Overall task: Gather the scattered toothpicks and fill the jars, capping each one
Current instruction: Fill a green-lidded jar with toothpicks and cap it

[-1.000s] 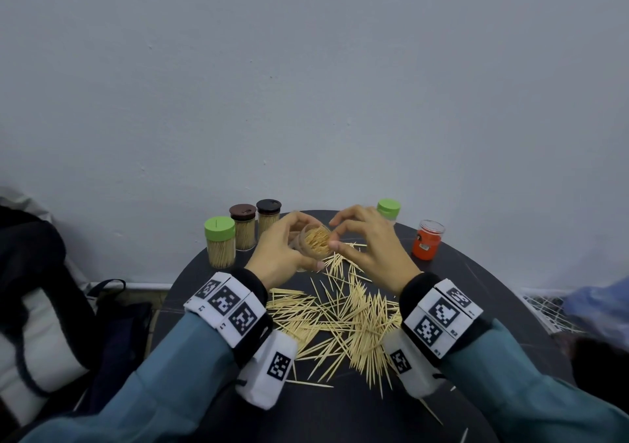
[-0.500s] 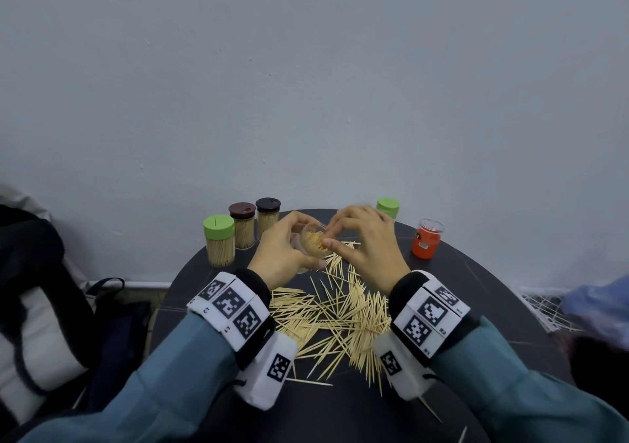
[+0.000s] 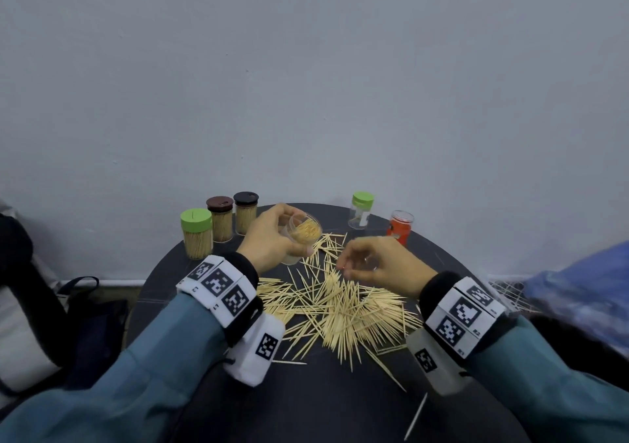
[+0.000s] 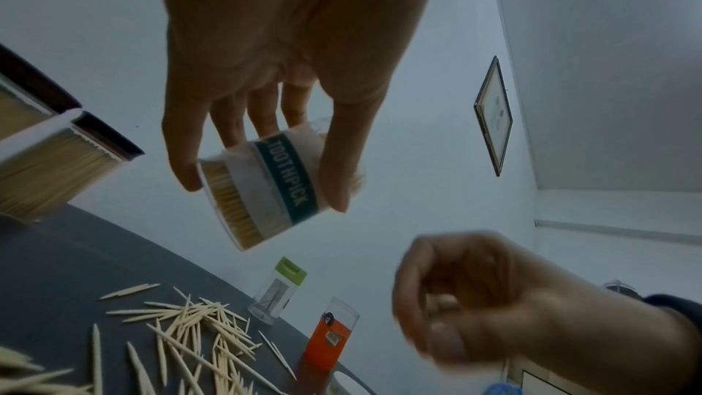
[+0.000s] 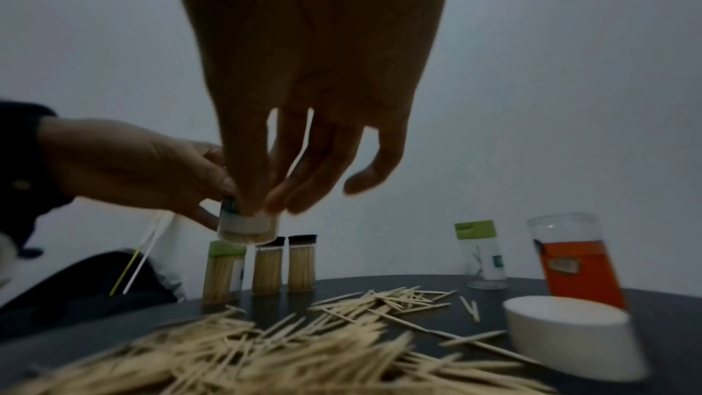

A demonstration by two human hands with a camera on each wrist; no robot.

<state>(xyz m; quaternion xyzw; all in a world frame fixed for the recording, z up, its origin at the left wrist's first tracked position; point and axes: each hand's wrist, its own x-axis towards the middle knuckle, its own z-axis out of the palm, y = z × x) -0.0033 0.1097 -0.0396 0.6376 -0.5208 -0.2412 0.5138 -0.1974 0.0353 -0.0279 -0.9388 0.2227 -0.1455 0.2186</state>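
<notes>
Open jar [image 3: 304, 231]: the left hand [image 3: 272, 242] holds it lifted above the table [image 3: 340, 401], tilted, the mouth toward the person; it is almost full of toothpicks.
Left hand grip: thumb on one side of the wall, fingers [image 4: 231, 128] on the other side, across the label band.
Right hand [image 3: 377, 263]: it hovers above the loose toothpicks [image 3: 340, 306], fingers loosely curled; it seems to hold nothing, but the pictures are blurred there.
Loose toothpicks: a wide heap in the middle of the table, some single ones apart near the front edge.
How the jar handles: I judge it light, stiff and smooth, so it can slip; better to take it round the wall, not at the rim.
How the toothpicks handle: very light, thin, pointed, and they roll; pinch a small bundle at the middle, all in one direction.
White cap [image 5: 570, 338]: on the table near the orange jar [image 3: 401, 226], probably for the open jar.
Filled jars [image 3: 221, 219]: three capped, at the back left.
</notes>
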